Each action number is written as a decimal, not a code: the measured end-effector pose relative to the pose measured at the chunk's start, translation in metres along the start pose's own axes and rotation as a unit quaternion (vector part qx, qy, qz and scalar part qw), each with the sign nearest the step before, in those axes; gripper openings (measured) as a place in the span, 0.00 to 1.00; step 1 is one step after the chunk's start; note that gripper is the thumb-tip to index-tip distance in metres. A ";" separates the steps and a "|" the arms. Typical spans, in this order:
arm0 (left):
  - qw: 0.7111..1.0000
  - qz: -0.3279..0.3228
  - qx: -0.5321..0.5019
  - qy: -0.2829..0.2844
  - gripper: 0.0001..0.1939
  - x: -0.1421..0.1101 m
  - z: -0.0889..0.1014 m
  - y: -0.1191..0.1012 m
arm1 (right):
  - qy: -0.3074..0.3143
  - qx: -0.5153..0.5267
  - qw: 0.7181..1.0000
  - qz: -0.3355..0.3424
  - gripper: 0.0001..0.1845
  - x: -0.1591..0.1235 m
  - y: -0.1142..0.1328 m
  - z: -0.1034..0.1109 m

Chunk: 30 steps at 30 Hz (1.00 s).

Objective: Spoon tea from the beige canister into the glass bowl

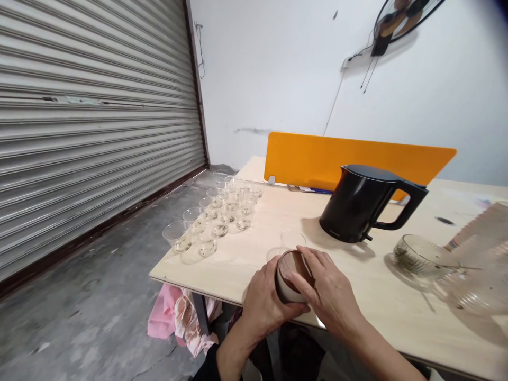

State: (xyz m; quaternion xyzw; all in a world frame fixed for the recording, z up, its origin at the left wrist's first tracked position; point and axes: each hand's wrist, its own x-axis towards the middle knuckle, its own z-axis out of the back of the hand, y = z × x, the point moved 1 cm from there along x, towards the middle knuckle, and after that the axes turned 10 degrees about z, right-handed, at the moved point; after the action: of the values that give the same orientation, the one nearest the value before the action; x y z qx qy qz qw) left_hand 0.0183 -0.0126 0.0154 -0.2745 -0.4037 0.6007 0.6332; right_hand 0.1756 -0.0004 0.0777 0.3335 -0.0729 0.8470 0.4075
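Observation:
At the table's front edge, my left hand (260, 299) is wrapped round the side of a small pale lidded cup (286, 290). The cup's top is round, brown and wood-like. My right hand (331, 291) grips the same cup from the other side, its thumb and fingers lying over the rim and brown top. Whatever is inside the cup cannot be seen. Just beyond my hands stands a clear plastic cup (292, 237), partly hidden by them.
Several clear cups (207, 246) with a little pale liquid stand in rows at the table's left edge. A black kettle (359, 203) stands right of centre, before an orange divider (305, 159). At right are a glass bowl (416, 254) and a clear, blurred container (480, 264).

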 end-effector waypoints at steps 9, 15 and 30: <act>0.999 -0.033 0.018 -0.013 0.43 0.001 -0.004 0.001 | 0.031 0.031 0.999 0.023 0.39 -0.001 0.008 -0.004; 0.998 -0.057 0.025 -0.029 0.43 0.001 -0.008 0.006 | -0.012 0.113 0.993 -0.042 0.35 -0.002 0.013 -0.010; 0.999 0.007 0.033 -0.002 0.47 -0.003 -0.002 0.007 | -0.021 -0.020 0.976 -0.214 0.33 -0.077 -0.097 0.018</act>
State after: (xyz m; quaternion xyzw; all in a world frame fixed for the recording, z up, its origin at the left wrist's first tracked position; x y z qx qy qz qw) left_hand 0.0163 -0.0139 0.0077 -0.2547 -0.3828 0.6191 0.6367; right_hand 0.2906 0.0069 0.0294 0.3509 -0.0255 0.7314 0.5842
